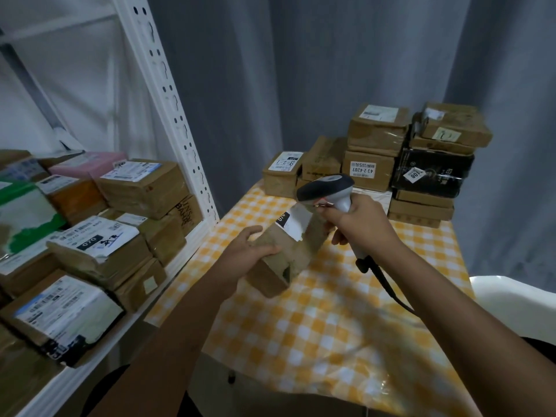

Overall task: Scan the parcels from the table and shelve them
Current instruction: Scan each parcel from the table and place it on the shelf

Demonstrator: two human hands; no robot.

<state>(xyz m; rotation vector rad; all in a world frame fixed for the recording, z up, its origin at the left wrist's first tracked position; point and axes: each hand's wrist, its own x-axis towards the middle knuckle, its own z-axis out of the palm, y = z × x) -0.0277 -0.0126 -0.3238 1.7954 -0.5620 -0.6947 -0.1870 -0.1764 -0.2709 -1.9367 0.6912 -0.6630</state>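
Observation:
My left hand (251, 251) grips the near end of a long brown cardboard parcel (296, 249), held tilted above the table (301, 323) with its yellow-and-white checked cloth. A white label (296, 222) with a black patch sits on the parcel's far upper face. My right hand (361, 219) holds a grey and white barcode scanner (326, 186) by its handle. The scanner's head is just above the label and points at it. Its black cable (388, 288) hangs under my right forearm.
Several brown parcels and one black box (431, 171) are stacked at the table's far edge. A white metal shelf (186, 248) on the left holds several labelled parcels (99, 245). A white chair back (517, 302) stands at the right. Grey curtains hang behind.

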